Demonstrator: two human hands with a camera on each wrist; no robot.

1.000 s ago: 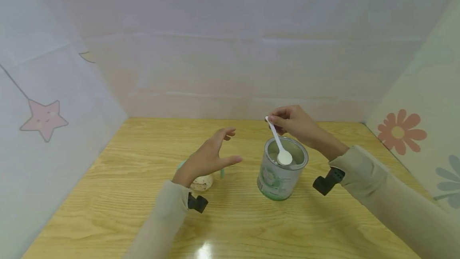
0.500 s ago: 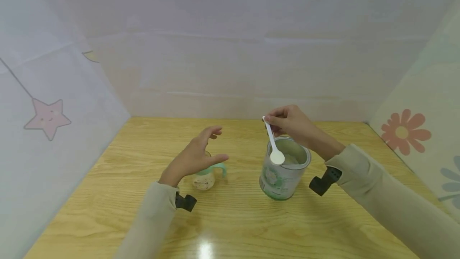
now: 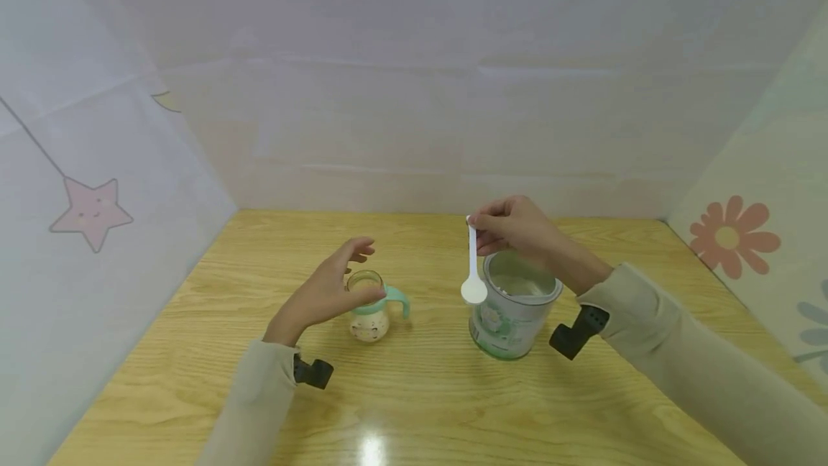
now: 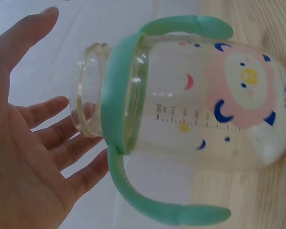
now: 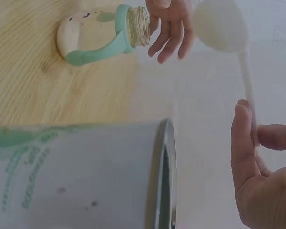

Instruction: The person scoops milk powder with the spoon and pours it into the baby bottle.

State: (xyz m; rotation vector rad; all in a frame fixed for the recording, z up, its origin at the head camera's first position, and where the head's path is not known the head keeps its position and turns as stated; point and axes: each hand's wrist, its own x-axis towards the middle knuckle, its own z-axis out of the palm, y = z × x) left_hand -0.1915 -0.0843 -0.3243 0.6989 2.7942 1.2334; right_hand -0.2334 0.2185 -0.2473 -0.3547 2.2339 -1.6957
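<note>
A white long-handled scoop [image 3: 474, 289] is pinched near its handle end by my right hand [image 3: 517, 229]. Its bowl hangs in the air just left of the rim of a milk powder tin [image 3: 511, 322], which stands lidless. In the right wrist view the scoop [image 5: 221, 26] shows a pale, rounded bowl. My left hand [image 3: 323, 293] is beside the neck of a lidless baby bottle [image 3: 370, 326], fingers spread and relaxed around its mouth. The left wrist view shows the bottle [image 4: 195, 105] upright on the table, with a mint-green two-handled collar, printed animal and white contents at its base.
The wooden table [image 3: 414, 408] bears the bottle at left and the tin at right. A pale sheet [image 3: 388, 92] hangs behind it, with printed side panels showing a star [image 3: 92, 213] and a flower [image 3: 731, 236].
My right hand has carried the scoop from over the tin's opening leftward past its rim. My left hand has shifted left and down to the bottle's neck, uncovering more of the bottle.
</note>
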